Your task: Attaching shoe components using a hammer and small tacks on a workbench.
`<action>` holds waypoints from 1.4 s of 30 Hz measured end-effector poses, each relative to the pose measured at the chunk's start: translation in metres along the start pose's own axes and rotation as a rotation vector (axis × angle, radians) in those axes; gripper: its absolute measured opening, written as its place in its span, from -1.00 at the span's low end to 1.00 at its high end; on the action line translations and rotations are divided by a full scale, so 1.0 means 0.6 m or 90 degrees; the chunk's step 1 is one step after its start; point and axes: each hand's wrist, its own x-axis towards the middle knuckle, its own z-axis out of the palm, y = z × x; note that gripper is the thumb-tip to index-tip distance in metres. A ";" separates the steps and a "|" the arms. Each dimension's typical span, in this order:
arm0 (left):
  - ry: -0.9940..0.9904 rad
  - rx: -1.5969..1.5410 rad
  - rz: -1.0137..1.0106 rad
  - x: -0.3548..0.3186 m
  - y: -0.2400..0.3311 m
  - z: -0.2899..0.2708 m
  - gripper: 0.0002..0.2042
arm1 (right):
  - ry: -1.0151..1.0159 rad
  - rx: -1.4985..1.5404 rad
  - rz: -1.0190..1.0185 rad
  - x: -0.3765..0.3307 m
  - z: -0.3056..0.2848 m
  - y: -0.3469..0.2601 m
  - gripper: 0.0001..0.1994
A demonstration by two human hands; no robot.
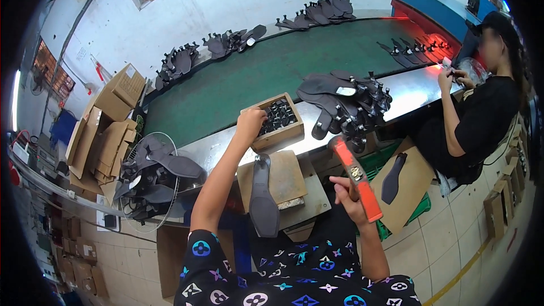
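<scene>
My left hand [253,122] reaches over the near left side of an open wooden box [280,136], its fingers curled down among small black parts [280,114]. What the fingertips pinch, if anything, is hidden. In my right hand [352,203] is an orange-red bar-shaped tool [367,195] with a metal middle section, held up at a slant; its exact kind is unclear. Between my arms a dark shoe sole with a small heel [264,201] lies on a worn board [292,178], its toe end overhanging the near edge.
Dark soles [334,102] are heaped right of the box; more fill a wire basket [164,184] at left. A green conveyor belt [226,93] runs behind. One sole [393,180] rests on cardboard [411,192] at right. A co-worker [481,107] sits at the far right.
</scene>
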 end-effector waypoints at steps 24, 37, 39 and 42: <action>0.413 -0.393 0.224 -0.318 0.263 -0.212 -0.68 | -0.165 0.297 0.105 0.045 0.122 -0.132 -0.84; 0.143 -0.479 -0.132 -0.238 0.096 -0.044 -0.73 | -0.176 0.177 0.193 0.099 0.145 -0.034 -0.85; 0.135 -0.583 -0.181 -0.240 0.098 -0.032 -0.77 | -0.181 0.200 0.293 0.109 0.148 -0.022 -0.83; 0.114 -0.558 -0.262 -0.251 0.118 -0.031 -0.79 | -0.187 0.185 0.260 0.129 0.153 -0.001 -0.81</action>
